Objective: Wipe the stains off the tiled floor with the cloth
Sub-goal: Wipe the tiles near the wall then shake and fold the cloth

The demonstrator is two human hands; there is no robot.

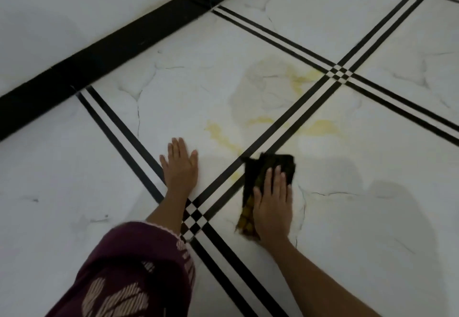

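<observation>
Head cam: my sleeve (129,267), maroon w/ pale print, sits lower left. L hand (180,167) lies flat on the floor (74,180), fingers straight & together, holding nothing, just beside a black double line (119,130). Yellow stains (223,140) streak the white tiles ahead of both hands; a dull smeared patch lies further up. The cloth (255,175), dark w/ a yellow-check end, lies on the tile near the closest streak. R hand (272,205) presses it down, fingers straight on top, not curled.
</observation>
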